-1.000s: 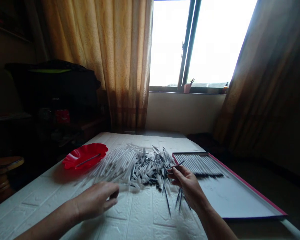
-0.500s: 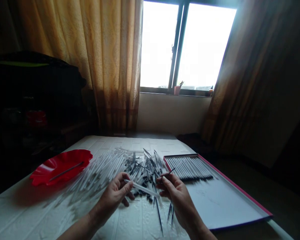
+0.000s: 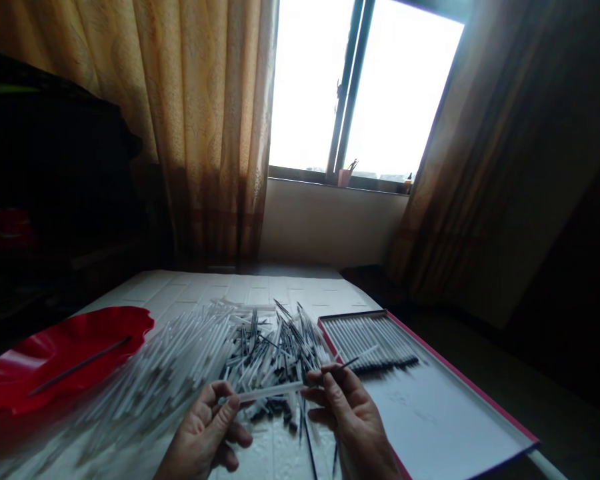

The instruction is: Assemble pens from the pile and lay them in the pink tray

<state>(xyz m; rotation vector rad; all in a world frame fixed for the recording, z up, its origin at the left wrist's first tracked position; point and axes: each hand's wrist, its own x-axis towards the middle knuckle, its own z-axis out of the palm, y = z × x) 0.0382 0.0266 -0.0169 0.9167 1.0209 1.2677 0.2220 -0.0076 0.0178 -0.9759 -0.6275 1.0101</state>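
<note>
My left hand (image 3: 207,430) pinches a translucent white pen barrel (image 3: 270,392) between thumb and fingers. The barrel lies almost level, its far end close to the fingertips of my right hand (image 3: 347,413); whether they touch I cannot tell. Between its thumb and forefinger my right hand grips a thin pen refill (image 3: 349,364), whose dark end points up and to the right. Beyond both hands lies a heap of dark refills (image 3: 293,327) mixed with small black pen parts (image 3: 273,407). Left of it spreads a loose pile of clear pen barrels (image 3: 180,347).
At right, a shallow red-edged tray (image 3: 460,400) holds a row of white pens (image 3: 370,340) with black ends. A red wavy-rimmed dish (image 3: 80,340) with one dark stick inside sits at left. The white table (image 3: 260,287) reaches toward the window wall.
The view has turned, tilting slightly. The pen barrel in my left hand has swung more level, and its end sits nearer my right fingers. Both hands keep their hold.
</note>
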